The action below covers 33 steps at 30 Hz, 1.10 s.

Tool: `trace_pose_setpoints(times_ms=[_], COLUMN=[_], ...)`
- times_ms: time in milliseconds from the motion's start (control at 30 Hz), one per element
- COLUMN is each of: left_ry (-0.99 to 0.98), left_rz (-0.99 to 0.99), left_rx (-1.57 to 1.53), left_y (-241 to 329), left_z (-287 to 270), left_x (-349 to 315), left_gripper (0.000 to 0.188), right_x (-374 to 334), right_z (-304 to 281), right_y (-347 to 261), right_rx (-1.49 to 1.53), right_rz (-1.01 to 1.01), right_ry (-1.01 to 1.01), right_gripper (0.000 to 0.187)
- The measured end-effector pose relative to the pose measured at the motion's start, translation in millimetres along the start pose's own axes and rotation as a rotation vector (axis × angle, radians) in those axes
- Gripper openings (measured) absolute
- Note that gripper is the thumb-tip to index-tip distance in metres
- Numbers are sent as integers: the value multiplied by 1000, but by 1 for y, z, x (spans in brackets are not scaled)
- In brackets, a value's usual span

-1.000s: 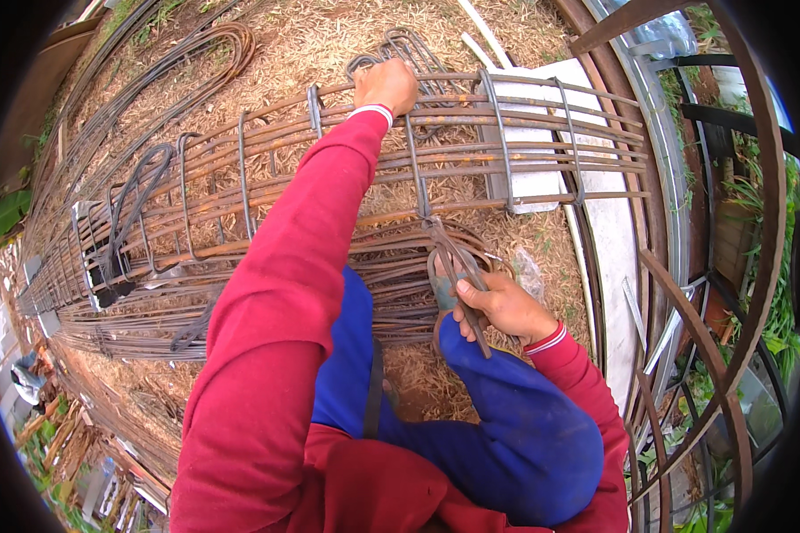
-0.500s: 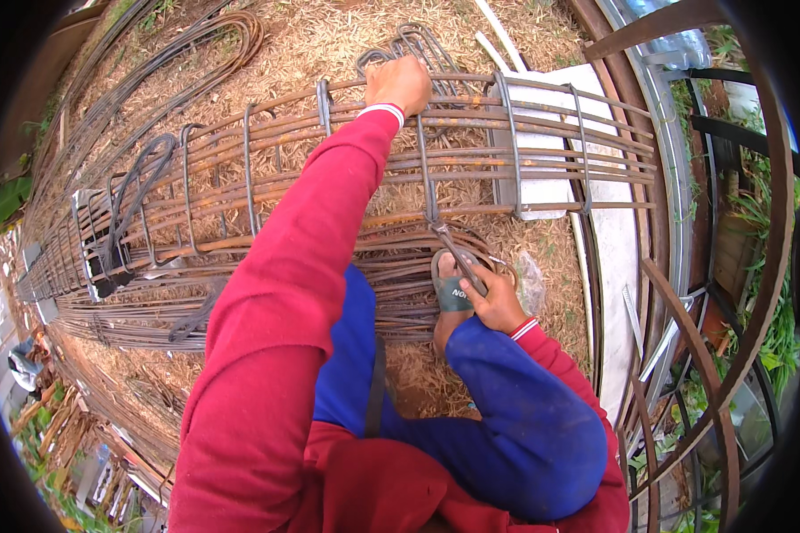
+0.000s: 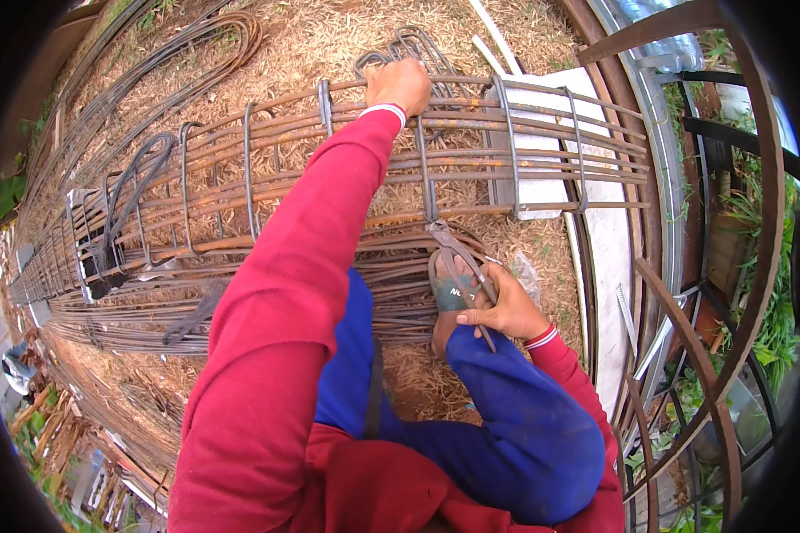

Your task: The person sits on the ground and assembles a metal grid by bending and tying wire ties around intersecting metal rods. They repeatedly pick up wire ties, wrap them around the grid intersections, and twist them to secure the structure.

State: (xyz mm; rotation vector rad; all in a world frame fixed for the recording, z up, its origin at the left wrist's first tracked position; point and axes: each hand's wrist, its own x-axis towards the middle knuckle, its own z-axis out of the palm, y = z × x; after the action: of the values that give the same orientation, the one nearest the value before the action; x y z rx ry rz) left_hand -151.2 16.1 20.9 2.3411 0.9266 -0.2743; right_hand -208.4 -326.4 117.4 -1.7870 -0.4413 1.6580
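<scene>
A long rebar cage (image 3: 356,164) of rusty bars and grey stirrups lies across in front of me. My left hand (image 3: 398,86) is closed in a fist round its far bar, at the top of one stirrup (image 3: 424,164). My right hand (image 3: 505,306) holds a pair of tying pincers (image 3: 458,255), whose handles are spread apart. The jaws of the pincers are at the near bar, by the lower corner of that same stirrup. Whether wire sits in the jaws is too small to tell.
More rebar (image 3: 404,298) lies beneath the cage, near my sandalled foot (image 3: 449,293). A white board (image 3: 613,231) is under the cage's right end. Curved rusty metal bars (image 3: 716,373) stand at the right. Bent rods (image 3: 240,35) lie at the far left, on straw-covered ground.
The pincers' handles have opened apart, and my right hand has shifted slightly nearer to me, its fingers spreading over them. My left hand keeps its grip on the far bar.
</scene>
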Motion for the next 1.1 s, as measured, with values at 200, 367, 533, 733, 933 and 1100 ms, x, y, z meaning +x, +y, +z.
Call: trace_pose_setpoints(times_ms=[200,367,533,733,933,1100], left_ry=[12,25,42,39,41,38], left_rz=[7,-12,-8,34,28,7], left_rx=[16,-9,-14,31,13,-8], left_y=[-1,0,1,-4,-3,-1], left_z=[1,1,2,3,3,1], left_x=[0,1,0,3,2,0], left_gripper=[50,39,37,45,45,47], right_x=[-11,-6,26,47,60,47], right_z=[18,12,-25,-43,-49,-27], right_y=[-8,5,20,46,57,43], right_rx=[-1099,-1298,-1172,-1149,-1082,-868], right_rz=[-238,-197,-320,-395,-464,-358], right_ry=[490,603,629,606,595,552], right_gripper=[67,63,21,18,19,19])
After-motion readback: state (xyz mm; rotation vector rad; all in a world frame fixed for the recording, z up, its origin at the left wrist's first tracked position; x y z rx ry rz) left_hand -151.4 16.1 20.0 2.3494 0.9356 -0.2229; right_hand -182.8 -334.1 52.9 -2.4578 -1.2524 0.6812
